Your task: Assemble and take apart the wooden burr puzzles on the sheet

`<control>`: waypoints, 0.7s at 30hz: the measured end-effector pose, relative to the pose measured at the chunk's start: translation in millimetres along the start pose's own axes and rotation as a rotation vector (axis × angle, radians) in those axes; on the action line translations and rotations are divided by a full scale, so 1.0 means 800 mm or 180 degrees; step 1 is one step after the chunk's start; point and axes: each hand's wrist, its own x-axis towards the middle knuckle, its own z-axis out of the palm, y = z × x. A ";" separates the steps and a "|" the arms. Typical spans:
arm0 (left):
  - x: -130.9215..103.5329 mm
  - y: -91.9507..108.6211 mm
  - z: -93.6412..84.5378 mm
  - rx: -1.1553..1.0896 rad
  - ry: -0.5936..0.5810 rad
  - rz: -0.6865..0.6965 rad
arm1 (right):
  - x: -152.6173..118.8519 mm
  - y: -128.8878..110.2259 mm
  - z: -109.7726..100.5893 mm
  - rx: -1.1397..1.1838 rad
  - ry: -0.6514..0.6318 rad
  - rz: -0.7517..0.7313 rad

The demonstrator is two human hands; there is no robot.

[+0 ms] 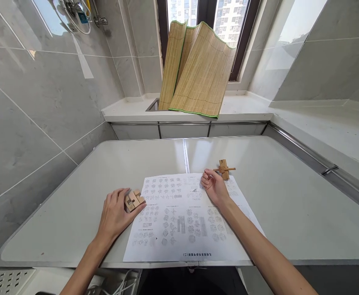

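My left hand (114,211) is closed around a small block of interlocking wooden puzzle pieces (134,200), with the thumb in front and the fingers behind. This block sits at the left edge of a printed paper sheet (173,250). Over the sheet's upper right part, my right hand (213,186) rests with its fingers curled in; whatever they may hold is hidden. Just beyond it lies a cross-shaped wooden burr puzzle (224,169), whose thin stick points left toward my knuckles. Rows of small line drawings of puzzles cover the sheet.
The sheet lies on a white folding table (290,205) with a seam down its far half. Behind it, a rolled-out bamboo mat (200,73) leans on a white ledge (243,104) below the window. Tiled walls (44,98) flank the table. Cables (125,282) hang beneath the front edge.
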 end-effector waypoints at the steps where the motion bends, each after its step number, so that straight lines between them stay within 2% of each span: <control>1: 0.000 0.000 0.000 0.0032 -0.0016 -0.0011 | 0.000 0.000 0.000 -0.0019 -0.0014 0.0003; 7: 0.006 0.002 -0.005 -0.0083 -0.0256 0.0001 | -0.003 0.000 0.002 -0.0159 -0.0060 0.0008; 17: 0.020 0.005 -0.001 -0.0306 -0.0300 0.0071 | -0.005 0.000 0.006 -0.0325 -0.0097 -0.0037; 21: 0.028 0.018 0.002 -0.0436 -0.0281 0.0237 | -0.006 -0.001 0.007 -0.0490 -0.0163 -0.0054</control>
